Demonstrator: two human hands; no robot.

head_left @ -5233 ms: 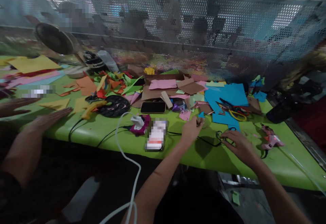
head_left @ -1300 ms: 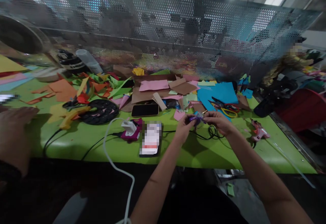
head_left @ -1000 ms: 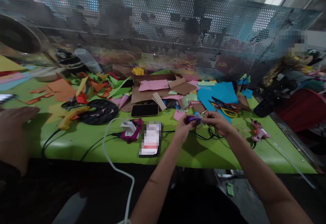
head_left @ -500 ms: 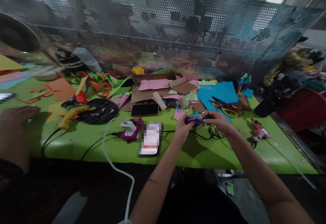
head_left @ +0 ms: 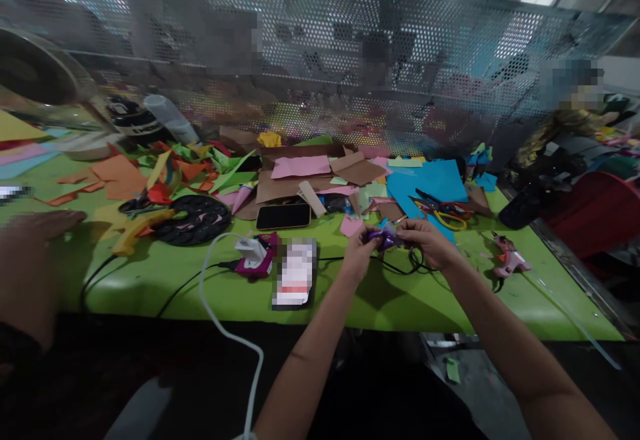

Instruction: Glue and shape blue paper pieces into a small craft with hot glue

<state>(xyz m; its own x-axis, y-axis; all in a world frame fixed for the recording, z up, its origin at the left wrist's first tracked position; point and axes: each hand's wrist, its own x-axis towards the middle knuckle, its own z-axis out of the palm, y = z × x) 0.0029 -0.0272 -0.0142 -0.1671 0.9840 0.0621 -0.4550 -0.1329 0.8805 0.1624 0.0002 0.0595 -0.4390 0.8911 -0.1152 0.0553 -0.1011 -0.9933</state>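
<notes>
Above the green tabletop [head_left: 370, 300], both my hands are at one small purple item with a clear, shiny plastic-like part [head_left: 387, 237]; its exact kind I cannot make out. My left hand [head_left: 361, 248] is closed on its purple left side, thumb over fingers. My right hand [head_left: 429, 241] pinches at the clear right side. Fingers hide part of the item. A coiled black cable [head_left: 416, 261] lies beneath my hands. Just beyond them are a pink paper scrap [head_left: 351, 227], yellow-handled scissors [head_left: 450, 220] and blue paper [head_left: 430, 180].
A pink glue gun [head_left: 511, 260] lies at right, a yellow one [head_left: 137, 232] at left. Left of my hands are a lit phone [head_left: 295, 273], a dark phone [head_left: 283, 216] and a magenta power strip [head_left: 257, 260]. Another person's hand [head_left: 40, 233] rests at far left.
My fingers have shifted slightly around the purple item, and more of its clear part shows between them. The other person's hand at far left has moved a little to the right.
</notes>
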